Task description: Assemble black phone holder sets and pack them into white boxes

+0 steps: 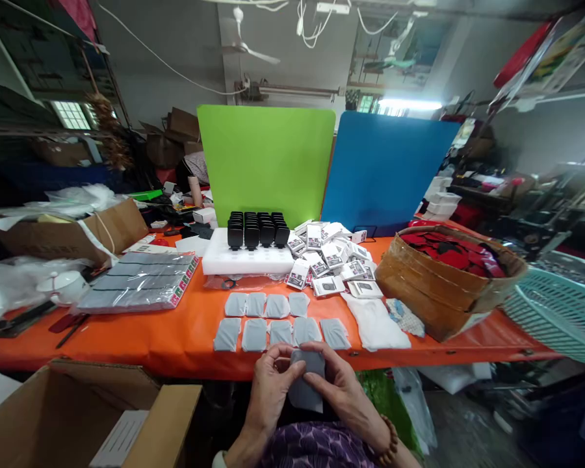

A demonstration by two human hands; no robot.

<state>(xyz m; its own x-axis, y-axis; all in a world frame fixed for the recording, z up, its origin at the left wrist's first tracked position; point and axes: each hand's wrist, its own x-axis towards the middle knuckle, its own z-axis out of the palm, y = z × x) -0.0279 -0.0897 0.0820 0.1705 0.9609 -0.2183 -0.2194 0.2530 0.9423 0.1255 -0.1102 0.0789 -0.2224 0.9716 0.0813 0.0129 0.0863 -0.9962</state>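
A flat grey packet [306, 392], rounded at its top corners, is held in front of my lap, at the table's front edge. My left hand [272, 390] pinches its left side, with the thumb across the face. On the other side my right hand [340, 383] grips it with thumb and fingers. What lies inside the grey covering is hidden. Just beyond my hands, two rows of similar grey packets [254, 335] lie flat on the orange tabletop [141, 338]. A pile of thin white sheets or bags [377, 323] rests to their right.
Black upright pieces [258, 229] stand in a white foam block [246, 263]. Small white boxes [329, 286] are heaped beside it. A carton [419, 286] of red and black pieces stands right; a plastic-wrapped grey stack [136, 283] lies left. An open cardboard box [175, 416] is lower left.
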